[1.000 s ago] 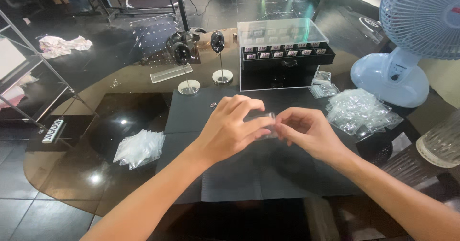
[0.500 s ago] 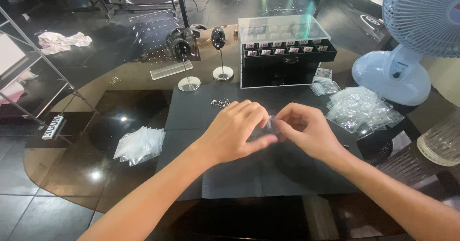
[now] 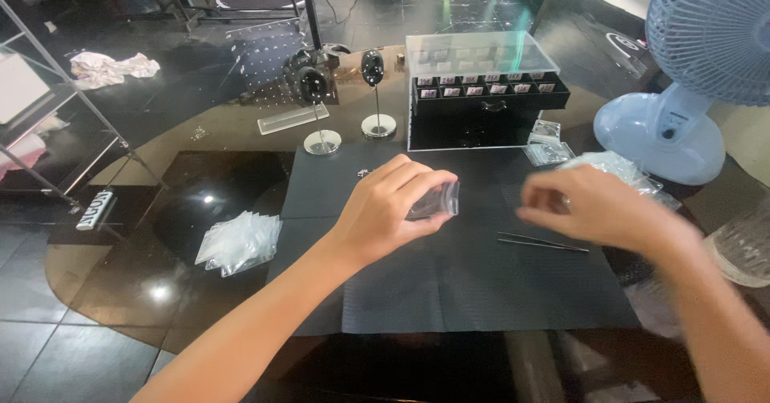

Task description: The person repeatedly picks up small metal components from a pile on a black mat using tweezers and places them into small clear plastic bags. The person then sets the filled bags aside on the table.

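One small clear plastic bag (image 3: 435,202) is pinched in the left hand (image 3: 385,214) above the black mat (image 3: 481,291), thumb below and fingers (image 3: 417,180) curled over its top edge. Judged very light, limp and slick, easily crumpled; best held at a flat edge or corner. Right hand (image 3: 597,206) hovers apart, blurred, fingers loosely curled and empty as far as visible, over thin tweezers (image 3: 541,243).

A small clear plastic bag (image 3: 435,201) was pinched in the left hand (image 3: 385,210) over the black mat (image 3: 449,291). Clear bags lay piled (image 3: 239,243) left of the mat; another pile (image 3: 613,166), possibly similar, lay near the fan. Small white labels (image 3: 481,90) lined the black drawer box (image 3: 485,118).
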